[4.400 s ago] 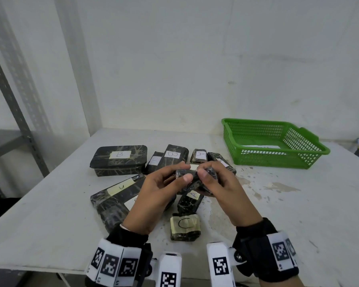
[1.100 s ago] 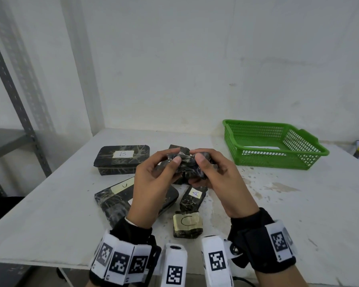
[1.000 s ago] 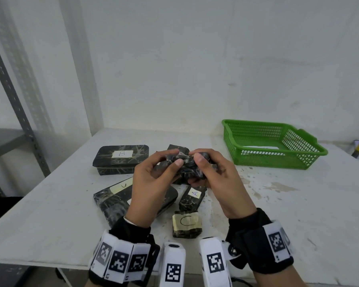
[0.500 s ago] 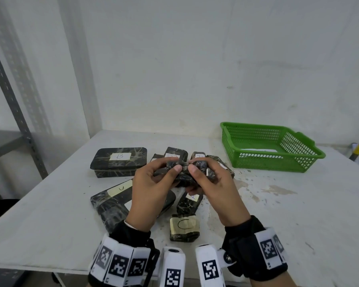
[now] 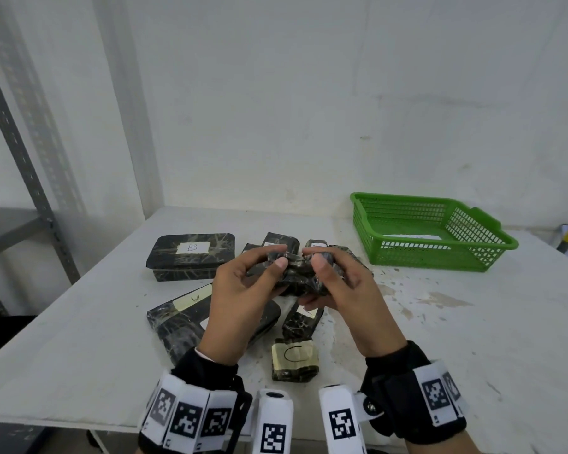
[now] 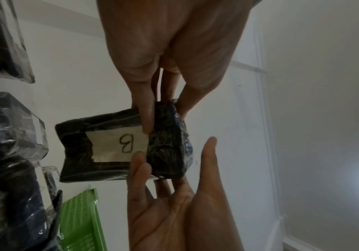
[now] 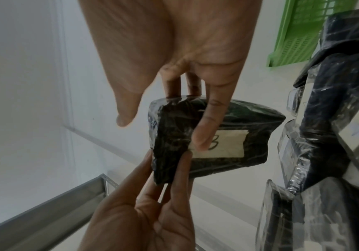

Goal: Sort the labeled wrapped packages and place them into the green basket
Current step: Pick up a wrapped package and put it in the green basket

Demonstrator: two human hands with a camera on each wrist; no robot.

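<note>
Small dark package, crinkly clear film, paper label "B", hovering above tabletop. Left hand and right hand both pinching its ends. Green mesh basket sitting far right, apart.

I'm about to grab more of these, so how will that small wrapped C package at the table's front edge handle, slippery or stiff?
The C package looks blocky and flat-bottomed, so it probably won't roll. Its wrap looks glossy, so it may be a bit slippery. It looks small enough for one hand, probably light.

Bare storeroom: white table, slotted metal shelving, plain walls.
</note>
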